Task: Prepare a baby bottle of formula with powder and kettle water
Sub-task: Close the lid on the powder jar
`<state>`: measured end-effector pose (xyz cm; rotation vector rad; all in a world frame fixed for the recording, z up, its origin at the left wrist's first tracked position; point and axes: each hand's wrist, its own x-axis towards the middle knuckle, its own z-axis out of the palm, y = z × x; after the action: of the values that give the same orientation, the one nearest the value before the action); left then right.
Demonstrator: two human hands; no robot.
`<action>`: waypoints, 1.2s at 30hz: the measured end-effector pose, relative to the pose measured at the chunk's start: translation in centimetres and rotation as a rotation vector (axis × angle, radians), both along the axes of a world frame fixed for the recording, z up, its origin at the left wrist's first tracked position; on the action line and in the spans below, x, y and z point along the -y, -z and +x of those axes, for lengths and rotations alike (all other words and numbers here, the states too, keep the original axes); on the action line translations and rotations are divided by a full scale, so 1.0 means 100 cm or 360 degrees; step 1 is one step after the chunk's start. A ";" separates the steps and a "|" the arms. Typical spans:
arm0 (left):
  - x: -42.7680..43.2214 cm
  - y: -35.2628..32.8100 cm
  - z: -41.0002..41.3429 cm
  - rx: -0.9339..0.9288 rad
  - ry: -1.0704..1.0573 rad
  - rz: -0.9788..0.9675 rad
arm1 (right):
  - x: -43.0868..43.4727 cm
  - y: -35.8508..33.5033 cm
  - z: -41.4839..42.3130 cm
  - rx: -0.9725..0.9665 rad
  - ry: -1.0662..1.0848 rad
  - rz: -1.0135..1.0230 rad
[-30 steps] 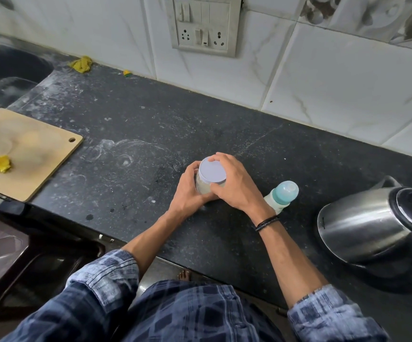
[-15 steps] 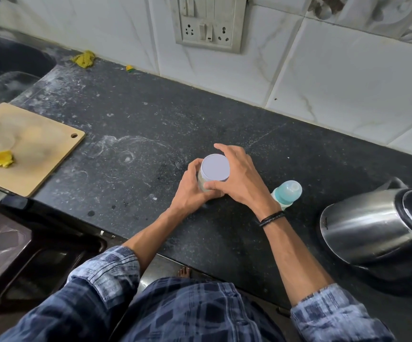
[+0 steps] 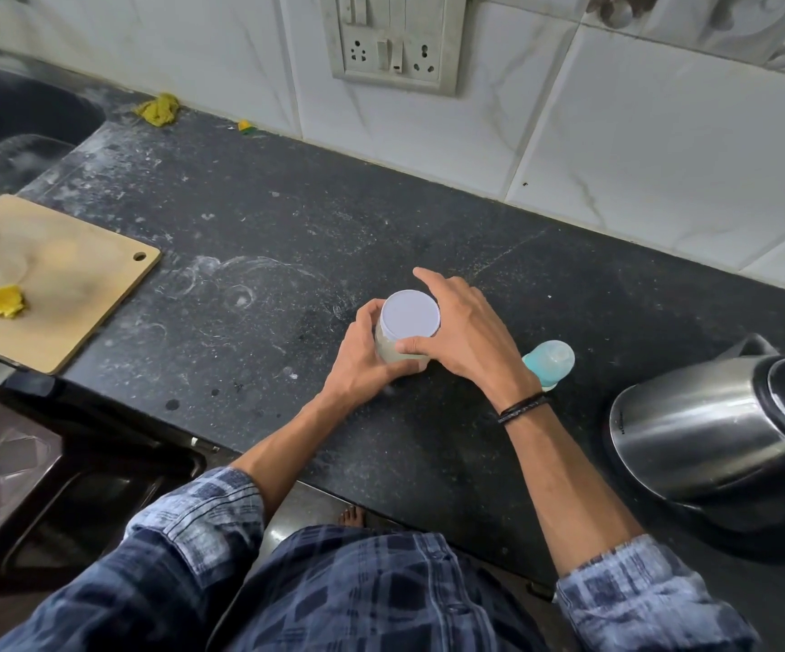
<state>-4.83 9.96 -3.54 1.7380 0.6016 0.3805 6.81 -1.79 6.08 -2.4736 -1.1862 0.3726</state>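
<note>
A clear jar of pale powder with a white lid [image 3: 410,313] stands on the black counter [image 3: 258,256]. My left hand [image 3: 362,357] grips the jar's body from the left. My right hand [image 3: 463,331] wraps the lid, thumb on its near edge, fingers round the far side. Just right of my right wrist is the baby bottle [image 3: 551,360] with a teal collar and clear cap, partly hidden by the wrist. A steel electric kettle [image 3: 710,425] with a black lid sits at the right.
A wooden cutting board [image 3: 56,284] with a yellow scrap and a clear glass lies at the left. A yellow cloth [image 3: 160,109] lies by the tiled wall, under a socket panel [image 3: 392,40]. A sink is at far left.
My right hand has turned round the lid, its fingers now further round the far side. The jar and my left hand stay in place.
</note>
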 end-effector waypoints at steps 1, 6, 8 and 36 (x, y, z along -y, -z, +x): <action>0.000 0.000 0.000 0.0001 0.0004 -0.0001 | 0.000 0.000 -0.001 0.0004 -0.0018 -0.0029; 0.000 -0.002 -0.001 -0.0014 0.0015 0.0017 | -0.002 0.000 -0.014 0.0143 0.0066 -0.0041; 0.000 -0.001 -0.001 -0.0013 0.0005 0.0015 | 0.000 -0.002 -0.016 0.0257 0.0164 -0.0060; -0.003 0.004 0.001 -0.0084 0.0052 0.0082 | -0.010 -0.001 -0.013 0.0085 -0.0150 -0.0077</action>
<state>-4.74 10.26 -3.96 1.8100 0.6052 0.3305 5.56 -0.78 6.13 -2.4890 -1.3336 0.3674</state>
